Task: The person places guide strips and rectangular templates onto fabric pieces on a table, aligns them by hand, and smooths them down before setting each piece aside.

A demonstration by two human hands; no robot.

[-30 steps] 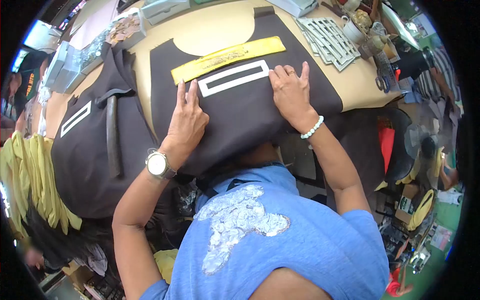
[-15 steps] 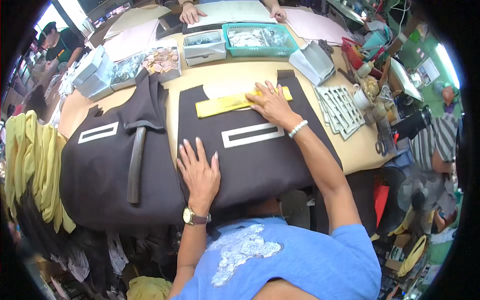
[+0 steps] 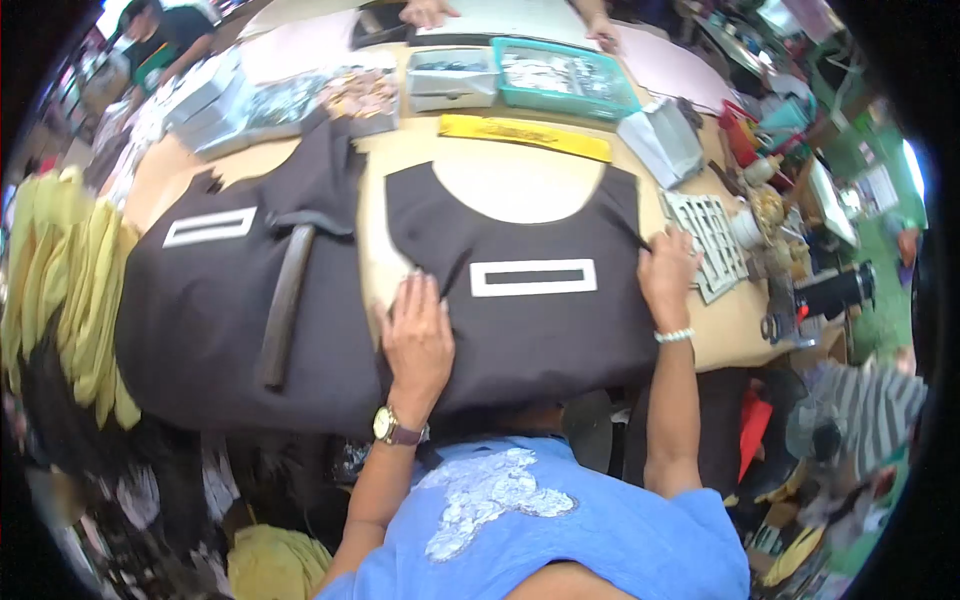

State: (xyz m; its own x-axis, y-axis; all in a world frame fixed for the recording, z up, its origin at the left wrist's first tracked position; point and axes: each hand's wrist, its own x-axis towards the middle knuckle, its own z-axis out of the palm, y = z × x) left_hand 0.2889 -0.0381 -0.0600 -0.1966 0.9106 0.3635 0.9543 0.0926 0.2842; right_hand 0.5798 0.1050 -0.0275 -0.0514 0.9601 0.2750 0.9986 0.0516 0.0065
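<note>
A dark cloth piece (image 3: 540,345) with a curved neckline lies in front of me, a white rectangular frame (image 3: 533,262) on it. My left hand (image 3: 418,340) rests on its left side, fingers flat, thumb apart, with a small fold by the fingertips. At the right edge, my right hand (image 3: 668,275) has its fingers bent and closed on the cloth, where another fold shows. Beyond the neckline lies a yellow strip (image 3: 525,136), touched by neither hand. To the left, a second dark cloth (image 3: 215,330) carries another white frame (image 3: 210,228) and a hammer (image 3: 288,300).
Boxes of small parts (image 3: 360,92) and a teal basket (image 3: 565,80) line the far side. White slotted frames (image 3: 708,240) and scissors (image 3: 776,326) are at the right. A co-worker's hands show at the top; another person is at the upper left. Yellow cloths (image 3: 60,290) hang at the left.
The yellow strip has moved off the cloth to beyond the neckline. My right hand has left the strip and moved to the cloth's right edge. The view has shifted.
</note>
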